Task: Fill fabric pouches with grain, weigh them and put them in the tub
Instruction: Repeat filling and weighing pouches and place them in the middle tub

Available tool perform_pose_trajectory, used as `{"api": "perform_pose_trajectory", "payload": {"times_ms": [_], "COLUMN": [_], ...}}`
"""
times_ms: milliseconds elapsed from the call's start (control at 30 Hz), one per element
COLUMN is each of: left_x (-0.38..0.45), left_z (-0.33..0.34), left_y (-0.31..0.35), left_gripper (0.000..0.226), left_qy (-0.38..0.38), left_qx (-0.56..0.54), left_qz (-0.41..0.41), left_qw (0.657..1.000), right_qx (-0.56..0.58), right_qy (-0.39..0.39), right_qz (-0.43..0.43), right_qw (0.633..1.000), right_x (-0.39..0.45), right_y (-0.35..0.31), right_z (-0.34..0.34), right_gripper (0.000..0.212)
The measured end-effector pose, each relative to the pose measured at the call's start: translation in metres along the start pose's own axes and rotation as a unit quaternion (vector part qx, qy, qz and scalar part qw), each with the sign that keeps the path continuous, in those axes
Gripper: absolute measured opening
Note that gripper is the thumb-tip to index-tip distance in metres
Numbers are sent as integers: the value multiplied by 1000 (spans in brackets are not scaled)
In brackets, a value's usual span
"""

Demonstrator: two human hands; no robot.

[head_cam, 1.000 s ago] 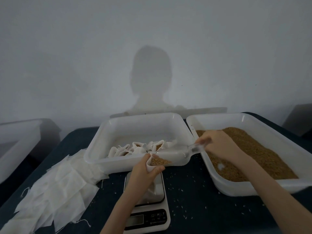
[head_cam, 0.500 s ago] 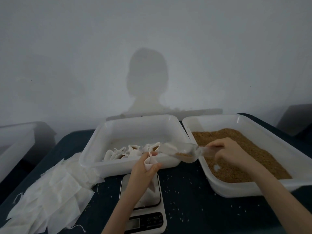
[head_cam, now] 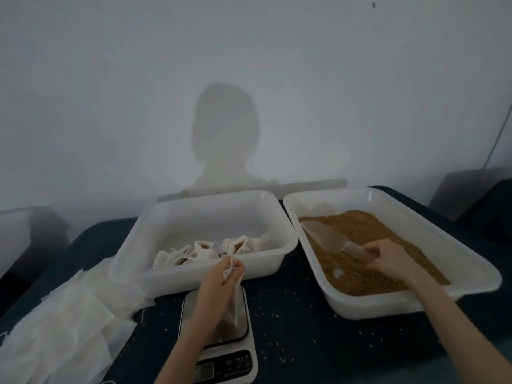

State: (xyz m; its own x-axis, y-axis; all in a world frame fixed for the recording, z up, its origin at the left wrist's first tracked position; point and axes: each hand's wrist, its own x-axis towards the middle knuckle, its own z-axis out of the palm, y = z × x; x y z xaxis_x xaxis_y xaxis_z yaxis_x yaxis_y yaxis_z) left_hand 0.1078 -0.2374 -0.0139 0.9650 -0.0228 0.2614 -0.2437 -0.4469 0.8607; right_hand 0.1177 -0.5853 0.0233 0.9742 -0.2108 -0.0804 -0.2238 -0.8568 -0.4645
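the left hand pinched the gathered top of a white fabric pouch, whose body hung down onto the steel platform of a small digital kitchen scale. the right hand was curled round the handle of a clear plastic scoop, which lay low over the brown grain inside the right-hand white tub. whether the scoop held any grain could not be told. just left of it, rims almost touching, stood a second white tub with several filled pouches lying along its near wall. a loose heap of flat empty pouches lay at the left on the dark table, which had stray grains scattered over it.
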Motion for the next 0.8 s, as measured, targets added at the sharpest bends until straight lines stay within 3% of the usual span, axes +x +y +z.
{"api": "perform_pose_trajectory", "payload": {"times_ms": [100,267,400,467,533,633,700,800], "left_x": [0,2,-3,-2,-3,-8,-11,-15], "left_z": [-1,-6,-17,-22,-25,-29,-33,-43], "left_y": [0,-8,-20,-20,-15,-12,-18,-35], "left_gripper": [15,8,14,16,10,23,24,30], "left_qy": [1,-18,-20,-18,10,88,76,-22], "left_qx": [34,228,289,266,219,150,143,181], "left_qz": [-1,83,90,80,70,80,77,63], "left_qw": [999,970,953,961,973,981,984,981], "right_qx": [-88,-200,-207,-202,-173,-23,17,8], "right_qy": [-11,-84,-96,-40,60,169,175,123], "right_qz": [27,26,26,9,-55,-222,-323,-383], "right_qw": [996,976,973,979,982,960,930,915], "right_x": [4,2,-4,-8,-15,-36,-54,-66], "right_y": [-2,-9,-14,-19,-32,-69,-98,-125], "right_z": [3,12,12,11,13,26,39,70], "right_gripper": [28,7,29,37,32,19,14,12]}}
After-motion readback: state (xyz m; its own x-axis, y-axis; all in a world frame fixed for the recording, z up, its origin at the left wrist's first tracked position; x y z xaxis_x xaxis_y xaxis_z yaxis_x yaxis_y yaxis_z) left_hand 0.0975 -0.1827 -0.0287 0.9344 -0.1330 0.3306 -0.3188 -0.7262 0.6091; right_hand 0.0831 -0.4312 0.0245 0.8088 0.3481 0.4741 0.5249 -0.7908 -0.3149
